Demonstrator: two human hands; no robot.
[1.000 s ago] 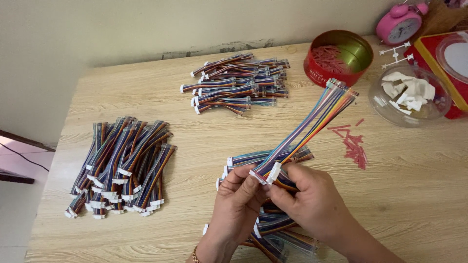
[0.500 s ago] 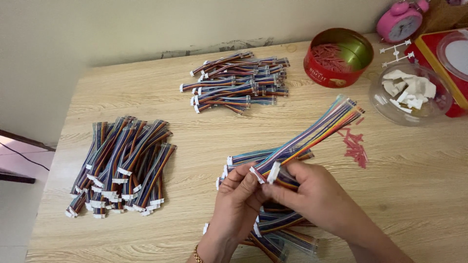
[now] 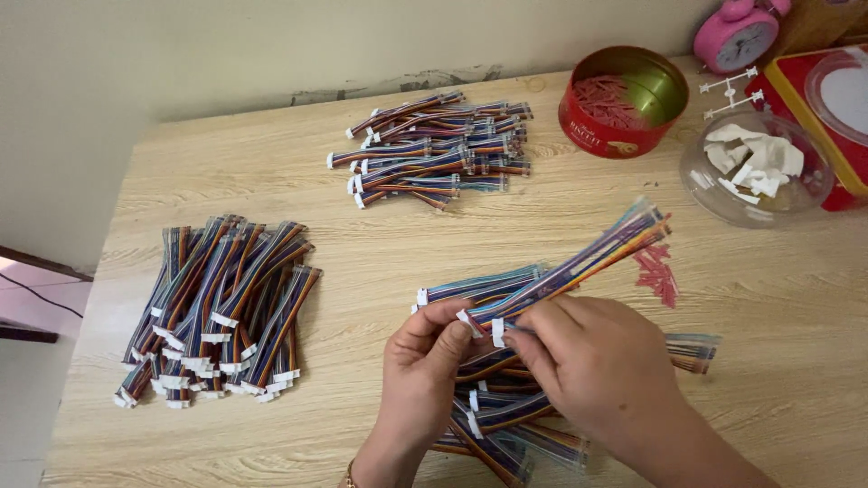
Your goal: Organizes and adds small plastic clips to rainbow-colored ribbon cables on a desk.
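Pinching a short bundle of rainbow-coloured ribbon cables (image 3: 565, 267) at its white plastic connectors, left hand (image 3: 425, 361) and right hand (image 3: 592, 370) both closed on it just above the pale wooden worktop (image 3: 362, 244). Light, limp, probably best gripped by the stiff plugs. Three loose cable heaps around; one red round tin (image 3: 624, 99); one clear bowl (image 3: 755, 167).

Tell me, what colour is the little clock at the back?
Pink, the clock by the wall, seen in the head view.
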